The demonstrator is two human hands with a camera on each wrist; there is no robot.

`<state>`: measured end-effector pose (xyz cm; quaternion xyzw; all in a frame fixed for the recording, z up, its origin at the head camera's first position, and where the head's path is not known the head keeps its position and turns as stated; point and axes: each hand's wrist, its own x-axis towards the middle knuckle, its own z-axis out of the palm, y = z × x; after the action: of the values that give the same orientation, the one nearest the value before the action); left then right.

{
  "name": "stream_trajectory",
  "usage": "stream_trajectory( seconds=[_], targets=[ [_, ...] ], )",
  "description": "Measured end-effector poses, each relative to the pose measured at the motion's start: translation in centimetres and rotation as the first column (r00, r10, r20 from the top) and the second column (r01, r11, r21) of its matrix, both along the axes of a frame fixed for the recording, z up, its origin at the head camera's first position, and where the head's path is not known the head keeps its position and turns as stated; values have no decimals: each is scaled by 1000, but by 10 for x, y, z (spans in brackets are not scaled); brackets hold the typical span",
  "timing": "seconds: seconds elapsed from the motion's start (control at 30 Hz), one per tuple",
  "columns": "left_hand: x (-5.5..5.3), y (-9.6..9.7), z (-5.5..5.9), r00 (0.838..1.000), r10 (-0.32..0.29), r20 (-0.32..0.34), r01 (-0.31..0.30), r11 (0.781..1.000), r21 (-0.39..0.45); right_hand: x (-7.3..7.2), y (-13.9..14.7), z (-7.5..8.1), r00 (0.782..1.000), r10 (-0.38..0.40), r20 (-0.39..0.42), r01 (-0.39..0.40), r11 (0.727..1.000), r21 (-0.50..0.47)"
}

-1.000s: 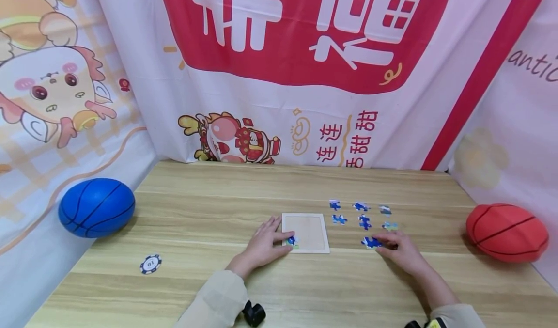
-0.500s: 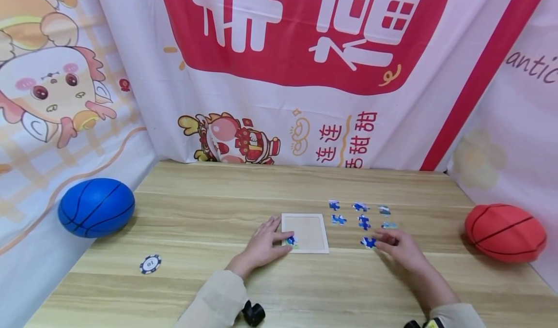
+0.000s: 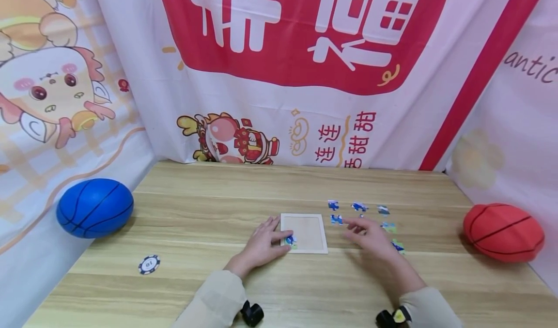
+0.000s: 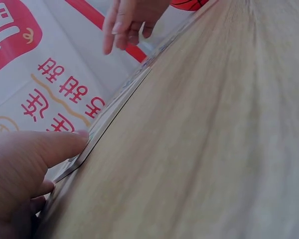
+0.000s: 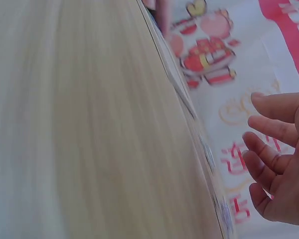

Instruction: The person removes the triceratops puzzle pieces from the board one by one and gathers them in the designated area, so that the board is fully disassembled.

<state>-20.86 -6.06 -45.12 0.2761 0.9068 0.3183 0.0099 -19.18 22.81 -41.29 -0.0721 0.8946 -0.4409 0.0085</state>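
Observation:
A small square puzzle frame point(image 3: 324, 235) lies on the table, with one blue-and-green jigsaw piece point(image 3: 291, 242) in its near left corner. My left hand point(image 3: 260, 246) rests at the frame's left side, fingers stretched out and the thumb reaching over the rim beside that piece. In the left wrist view the thumb point(image 4: 60, 149) lies along the frame's edge. My right hand point(image 3: 370, 237) hovers right of the frame, its fingertips near a blue jigsaw piece point(image 3: 336, 219). Loosely bent fingers with nothing between them show in the right wrist view point(image 5: 281, 159). This hand hides some pieces.
Several other jigsaw pieces lie in rows, among them a far one point(image 3: 359, 206) and a near right one point(image 3: 397, 246). A blue ball point(image 3: 95, 208) and a red ball point(image 3: 503, 232) flank the table. A poker chip point(image 3: 149, 265) lies at left.
My right hand has left the near blue piece and moved left and away from me, over the other pieces. This uncovers a piece at the near right. The left hand stays put.

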Motion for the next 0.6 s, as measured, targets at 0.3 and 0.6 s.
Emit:
stream_trajectory(
  seconds=[0.3,0.6],
  targets=[
    [-1,-2,4,1000,3,26,-3,1000,9,-9,-56,-2,990,138,11,-138,990,-31],
    [-8,-11,-1,994,82,-66,-84,996,-27,-13,-87,-14,962,272,-14,-272,962,-1]
  ],
)
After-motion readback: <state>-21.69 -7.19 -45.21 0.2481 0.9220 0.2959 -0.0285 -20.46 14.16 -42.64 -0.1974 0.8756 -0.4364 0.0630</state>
